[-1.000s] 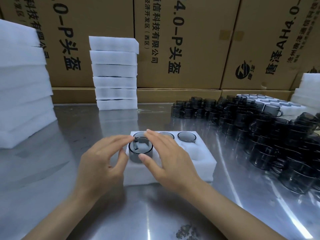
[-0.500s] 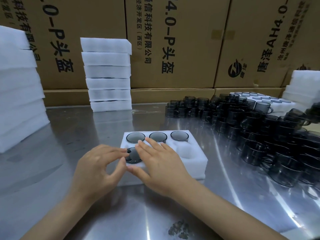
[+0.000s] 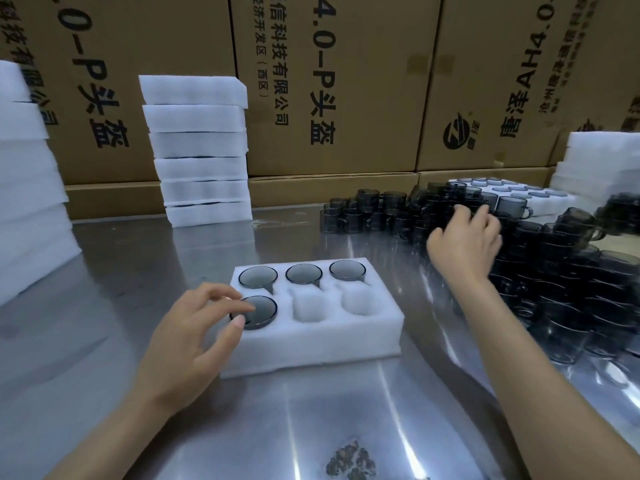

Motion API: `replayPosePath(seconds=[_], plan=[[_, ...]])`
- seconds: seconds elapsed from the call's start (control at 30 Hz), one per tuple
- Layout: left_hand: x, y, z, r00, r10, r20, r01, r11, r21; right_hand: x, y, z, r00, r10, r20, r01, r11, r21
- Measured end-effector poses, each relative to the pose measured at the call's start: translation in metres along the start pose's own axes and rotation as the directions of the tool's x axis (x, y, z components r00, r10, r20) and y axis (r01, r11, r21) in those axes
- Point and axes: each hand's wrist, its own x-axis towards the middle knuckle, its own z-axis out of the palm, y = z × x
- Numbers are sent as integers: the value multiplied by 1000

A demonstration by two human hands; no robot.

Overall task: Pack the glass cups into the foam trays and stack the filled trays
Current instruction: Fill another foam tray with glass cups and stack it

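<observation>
1. The right hand (image 3: 464,242) has left the foam tray (image 3: 311,344) and now reaches, fingers curled, into the heap of glass cups (image 3: 540,258) at the worktop's right edge; whether it grips one is unclear.
2. The left hand (image 3: 194,337) stays, fingertips touching the cup (image 3: 258,311) now seated in the tray's near-left hole.

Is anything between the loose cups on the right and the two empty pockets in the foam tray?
Nothing visible. The two empty pockets lie open in the foam tray, and bare table separates them from the cup pile, where the right hand is reaching. The left hand rests on the front-left cup, clear of that path.
</observation>
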Motion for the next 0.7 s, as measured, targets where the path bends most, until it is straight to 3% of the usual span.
replayPosePath(seconds=[0.2,0.4,0.53,0.63,0.7], plan=[[2,2,4,999,43,15,-43,998,43,35,28,3,978,137,158,-87,952,-292],[5,5,7,998,50,33,-52,997,56,39,36,10,997,56,58,-28,914,-404],[5,5,7,998,62,34,-63,997,53,35,29,-1,996,-63,-68,42,962,-271],[5,7,8,996,79,31,-81,995,57,23,6,-18,961,-235,-148,230,972,-49],[5,8,8,995,91,34,-93,994,58,2,-18,-26,923,-365,-123,379,917,122]])
